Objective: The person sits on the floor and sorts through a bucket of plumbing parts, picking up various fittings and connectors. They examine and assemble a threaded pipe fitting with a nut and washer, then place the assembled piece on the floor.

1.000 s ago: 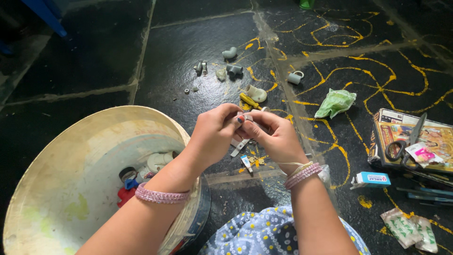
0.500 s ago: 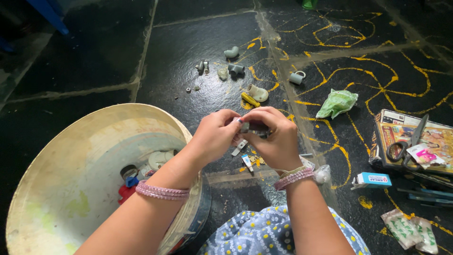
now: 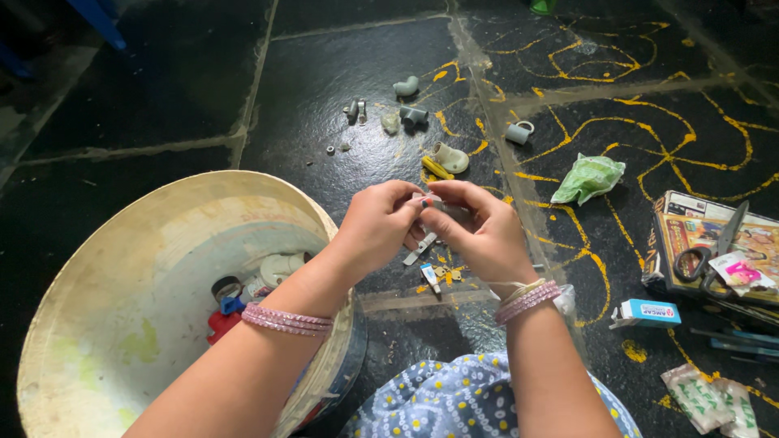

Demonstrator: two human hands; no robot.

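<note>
Both hands meet above the dark stone floor [image 3: 341,65]. The left hand [image 3: 377,229] and right hand [image 3: 485,235] each pinch a small grey fitting [image 3: 438,204] between fingertips, beside the pale bucket [image 3: 97,324].

Home floor used as an informal repair spot, likely a courtyard or entry. Dark stone slabs [image 3: 341,57] with wide joints, yellow hand-drawn floor patterns [image 3: 617,122] painted across them. Work done seated on the ground: grey pipe fittings [image 3: 410,101] scattered loose, a worn round tub [image 3: 105,316] holding more parts, scissors [image 3: 714,247] on a printed box [image 3: 690,223], small packets [image 3: 706,397] nearby. No bench, no tool racks
</note>
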